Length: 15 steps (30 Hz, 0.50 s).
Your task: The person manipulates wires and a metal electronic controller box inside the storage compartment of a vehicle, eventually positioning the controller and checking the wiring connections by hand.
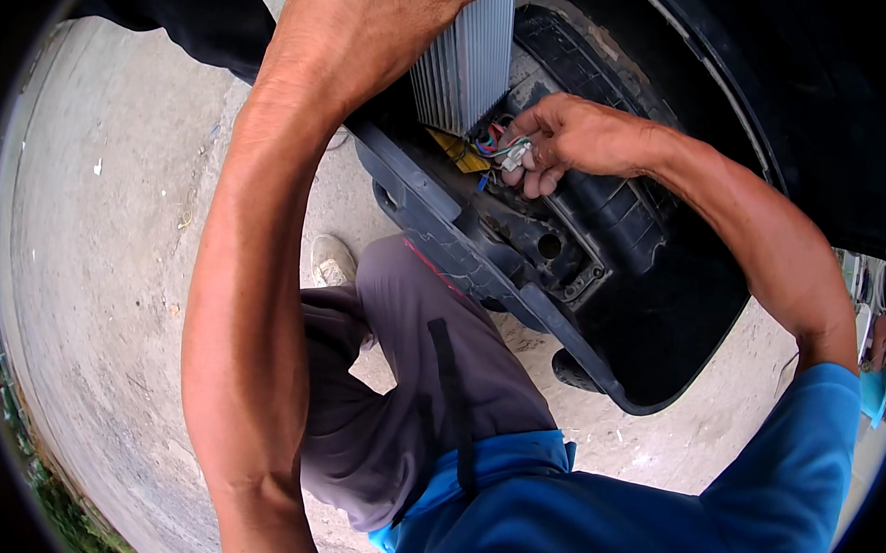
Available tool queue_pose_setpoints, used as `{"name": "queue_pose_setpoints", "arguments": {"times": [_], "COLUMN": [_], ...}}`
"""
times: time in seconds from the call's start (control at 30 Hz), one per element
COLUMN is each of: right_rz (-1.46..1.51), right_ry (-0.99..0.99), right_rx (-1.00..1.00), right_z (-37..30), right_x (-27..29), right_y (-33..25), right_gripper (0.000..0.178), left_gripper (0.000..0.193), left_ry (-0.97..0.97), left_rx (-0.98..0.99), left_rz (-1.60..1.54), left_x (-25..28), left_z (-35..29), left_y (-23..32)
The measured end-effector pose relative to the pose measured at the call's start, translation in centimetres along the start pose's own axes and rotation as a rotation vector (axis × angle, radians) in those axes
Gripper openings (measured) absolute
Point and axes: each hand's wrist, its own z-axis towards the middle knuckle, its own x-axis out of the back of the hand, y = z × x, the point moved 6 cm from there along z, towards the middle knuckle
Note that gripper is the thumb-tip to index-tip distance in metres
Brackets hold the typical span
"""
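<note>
At the top, my left hand (371,22) grips the upper part of a silver finned metal box (482,63). Its fingertips run past the picture's edge. The box stands upright, tilted a little, with a yellow label (458,151) near its lower end. By that lower end, my right hand (560,142) closes its fingers around a white plug connector (516,156). Thin red, blue, green and white wires (492,139) bunch beside the fingers. A small blue connector (483,182) hangs just below. Part of the wire bundle is hidden behind my fingers.
Under my hands lies an open black plastic compartment (606,225) with a thick rim (504,265) and a round hole in its floor. Dark bodywork (774,84) rises on the right. Another person's dark clothing (177,7) shows at upper left. Concrete ground (115,229) spreads left.
</note>
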Motion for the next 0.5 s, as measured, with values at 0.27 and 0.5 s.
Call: {"name": "queue_pose_setpoints", "arguments": {"times": [0.27,0.5], "right_rz": [-0.064,-0.115], "right_ry": [-0.114,-0.136], "right_rx": [0.041,0.052], "right_z": [-0.3,-0.2], "right_x": [0.0,-0.3], "right_y": [-0.3,-0.4], "right_gripper": [0.05,0.054], "left_gripper": [0.046,0.047], "left_ry": [-0.025,0.025], "left_rx": [0.094,-0.039], "left_rz": [0.005,0.081], "left_x": [0.1,0.5], "left_z": [-0.2,-1.8], "left_y": [0.6,2.8]}}
